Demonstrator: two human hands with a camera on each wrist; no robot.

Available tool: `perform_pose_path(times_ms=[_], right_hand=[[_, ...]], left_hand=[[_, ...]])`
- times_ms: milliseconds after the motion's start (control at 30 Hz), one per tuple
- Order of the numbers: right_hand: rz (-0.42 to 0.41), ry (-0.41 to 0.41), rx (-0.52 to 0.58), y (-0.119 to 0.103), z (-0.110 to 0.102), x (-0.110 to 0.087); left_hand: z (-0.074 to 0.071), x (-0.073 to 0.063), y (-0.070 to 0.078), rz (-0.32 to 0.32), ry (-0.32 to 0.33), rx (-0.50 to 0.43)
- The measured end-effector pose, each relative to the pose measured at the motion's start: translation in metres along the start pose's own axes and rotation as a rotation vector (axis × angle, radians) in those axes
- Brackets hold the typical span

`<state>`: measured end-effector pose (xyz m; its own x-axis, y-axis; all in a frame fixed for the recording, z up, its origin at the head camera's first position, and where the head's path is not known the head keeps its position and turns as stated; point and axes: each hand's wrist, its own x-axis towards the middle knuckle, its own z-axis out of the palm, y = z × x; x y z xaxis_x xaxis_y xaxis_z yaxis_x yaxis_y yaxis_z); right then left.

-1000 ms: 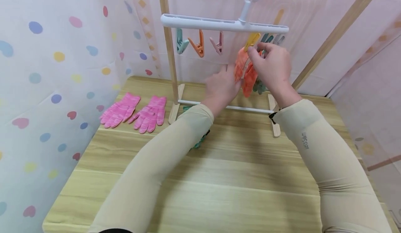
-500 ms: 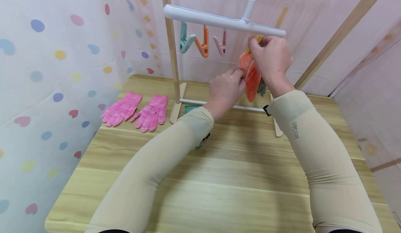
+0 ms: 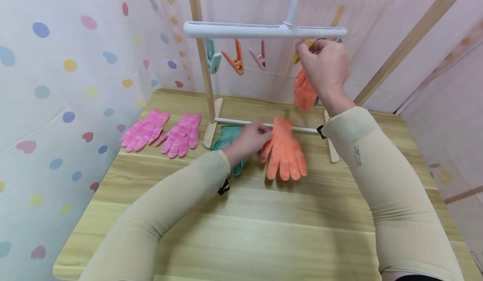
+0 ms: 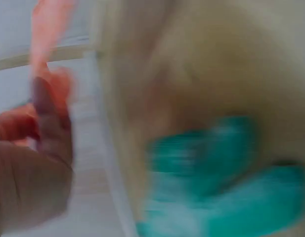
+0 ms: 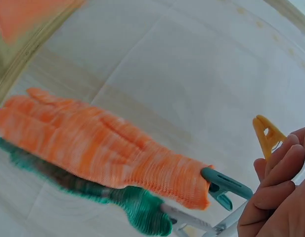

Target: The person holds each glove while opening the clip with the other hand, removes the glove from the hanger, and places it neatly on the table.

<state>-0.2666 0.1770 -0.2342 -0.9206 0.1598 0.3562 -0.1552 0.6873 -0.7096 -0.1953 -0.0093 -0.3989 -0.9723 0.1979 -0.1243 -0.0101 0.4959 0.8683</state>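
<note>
My left hand point(image 3: 250, 141) pinches an orange knit glove point(image 3: 285, 153) at its side edge, low over the table; the left wrist view shows the orange fabric point(image 4: 48, 37) blurred at the fingertips. Up under the white hanger point(image 3: 260, 30), my right hand point(image 3: 328, 65) pinches a yellow clothespin point(image 5: 267, 136), whose jaws hold no glove. Beside that hand, a second orange glove point(image 5: 100, 143) hangs by its cuff from a teal clothespin point(image 5: 229, 185). Behind it hangs a green glove point(image 5: 145, 212), partly covered by the orange one.
Three clothespins, teal point(image 3: 213, 56), orange point(image 3: 235, 58) and pink point(image 3: 259, 55), hang from the hanger's left part. Two pink gloves point(image 3: 181, 135) lie at the table's left. Green gloves point(image 3: 228, 135) lie partly under my left forearm. A wooden rack post point(image 3: 407, 44) stands right.
The orange glove has come out of the yellow clothespin. My left hand has carried it down and toward me, while my right hand has stayed at the clothespin.
</note>
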Motion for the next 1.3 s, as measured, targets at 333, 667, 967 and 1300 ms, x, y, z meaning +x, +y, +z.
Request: perform_pose_path(times_ms=[333, 667, 967, 1300], right_hand=[[-0.004, -0.116, 0.037, -0.006, -0.003, -0.009], [0.02, -0.066, 0.048, 0.021, -0.028, -0.017], [0.073, -0.006, 0.084, 0.041, -0.04, -0.016], [0.014, -0.086, 0.102, 0.02, -0.019, -0.022]], left_hand=[[0.008, -0.005, -0.027, 0.232, -0.051, 0.877], [0.0, -0.003, -0.035, 0.351, -0.248, 1.013], [-0.001, 0.032, 0.057, 0.255, 0.08, 0.751], [-0.004, 0.063, 0.085, 0.194, 0.41, 0.619]])
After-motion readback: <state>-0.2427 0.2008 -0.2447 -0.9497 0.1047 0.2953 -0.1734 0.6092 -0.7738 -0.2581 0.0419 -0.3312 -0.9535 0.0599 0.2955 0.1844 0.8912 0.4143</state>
